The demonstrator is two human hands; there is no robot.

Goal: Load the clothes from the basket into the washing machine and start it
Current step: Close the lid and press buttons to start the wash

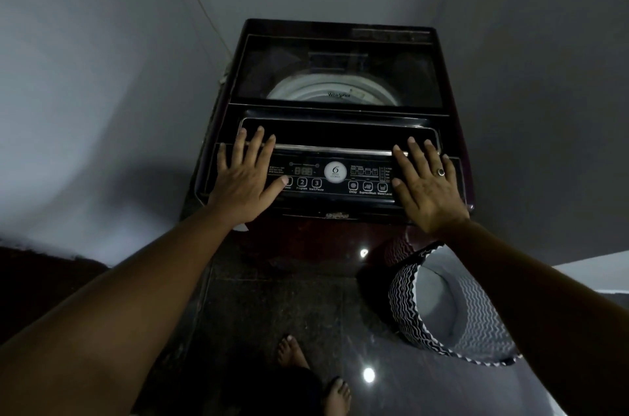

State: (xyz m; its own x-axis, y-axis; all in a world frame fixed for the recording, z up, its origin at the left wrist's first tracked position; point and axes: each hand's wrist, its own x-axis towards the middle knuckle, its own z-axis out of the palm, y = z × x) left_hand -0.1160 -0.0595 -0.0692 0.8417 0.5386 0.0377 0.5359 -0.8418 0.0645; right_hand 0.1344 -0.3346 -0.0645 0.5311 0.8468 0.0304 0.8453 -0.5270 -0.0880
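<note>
Both hands flat, fingers spread, holding nothing: left hand (243, 177) and right hand (425, 186) rest on the washing machine (340, 28) panel, fingertips on the closed lid (337, 131). Start button (316, 183) lies between them, nearer the left thumb. Basket (403, 300) on the floor (272, 296), right side.

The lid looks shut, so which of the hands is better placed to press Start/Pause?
Left, I'd say. The left hand lies flat with its thumb tip at the row of numbered buttons, close to the Start/Pause button. The right hand rests at the other end of the control panel, by the Water Level button.
</note>
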